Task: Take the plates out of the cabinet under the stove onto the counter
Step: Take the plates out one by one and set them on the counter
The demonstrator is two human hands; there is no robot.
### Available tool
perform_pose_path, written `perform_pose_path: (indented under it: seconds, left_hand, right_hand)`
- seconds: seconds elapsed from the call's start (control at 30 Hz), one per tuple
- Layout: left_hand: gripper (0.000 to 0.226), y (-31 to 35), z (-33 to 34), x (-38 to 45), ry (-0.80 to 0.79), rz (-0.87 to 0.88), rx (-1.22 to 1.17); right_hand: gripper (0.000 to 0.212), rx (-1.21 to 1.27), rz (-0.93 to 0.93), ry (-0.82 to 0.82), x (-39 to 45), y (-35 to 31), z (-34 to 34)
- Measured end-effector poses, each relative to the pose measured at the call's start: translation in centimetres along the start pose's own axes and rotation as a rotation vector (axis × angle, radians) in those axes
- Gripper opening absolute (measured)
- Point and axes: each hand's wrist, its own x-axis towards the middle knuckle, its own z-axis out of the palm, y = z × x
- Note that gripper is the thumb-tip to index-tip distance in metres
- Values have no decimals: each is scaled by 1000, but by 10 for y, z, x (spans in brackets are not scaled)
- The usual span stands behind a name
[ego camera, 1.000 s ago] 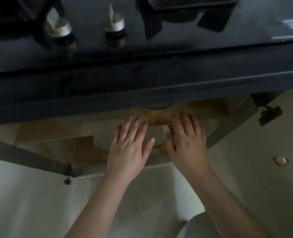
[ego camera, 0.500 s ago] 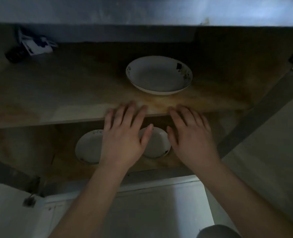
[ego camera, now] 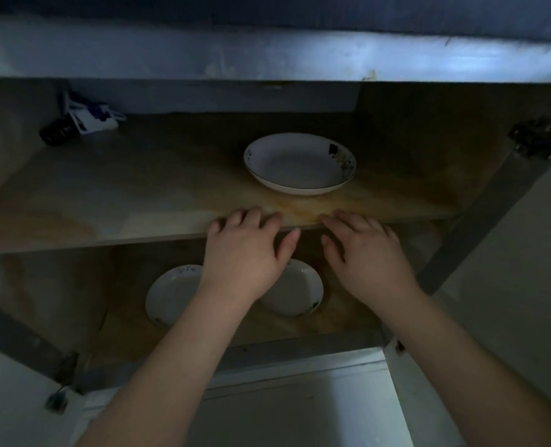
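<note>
White plates remain inside the cabinet: one (ego camera: 300,164) on the shelf (ego camera: 106,201) at centre frame, two (ego camera: 171,295) below. Left hand (ego camera: 245,253) and right hand (ego camera: 367,256) hover with fingers relaxed, holding nothing; none removed yet.

Bare forearms, ringless hands (ego camera: 306,253)

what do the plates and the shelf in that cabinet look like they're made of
The upper plate looks like glazed ceramic: white, glossy, with a thin dark rim line and a printed motif. The two lower plates look the same, though dim and partly hidden by the left hand. The shelf seems laminated board: a smooth, marbled tan face, stained, over a thin pale edge.
</note>
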Motion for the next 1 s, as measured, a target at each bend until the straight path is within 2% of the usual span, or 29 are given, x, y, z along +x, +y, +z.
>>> perform_pose_path:
  seconds: [0.23,0.33,0.4,0.5,0.6,0.73,0.87,1.0]
  left_hand:
    - [71,14,-7,9,19,9,96]
    - [68,19,-12,10,32,3,114]
    - [58,19,-20,19,19,-46,22]
    - [42,9,-39,46,-44,-220,-243]
    - [41,-5,-43,78,-98,-404,-450]
    - [33,1,-49,96,-269,-815,-1195]
    - [35,3,-47,102,-301,-839,-1276]
    - [32,3,-44,103,-324,-833,-1302]
  right_hand:
    - [33,-30,97,3,19,-11,-14]
    - [32,-26,116,29,18,-14,-12]
    - [30,18,112,49,14,-11,-12]
    - [28,109,74,64,14,0,-11]
    - [32,391,144,46,18,9,-18]
    - [33,857,332,6,28,10,-25]
    - [36,1477,563,-126,33,14,-33]
    - [31,1624,602,-121,30,18,-37]
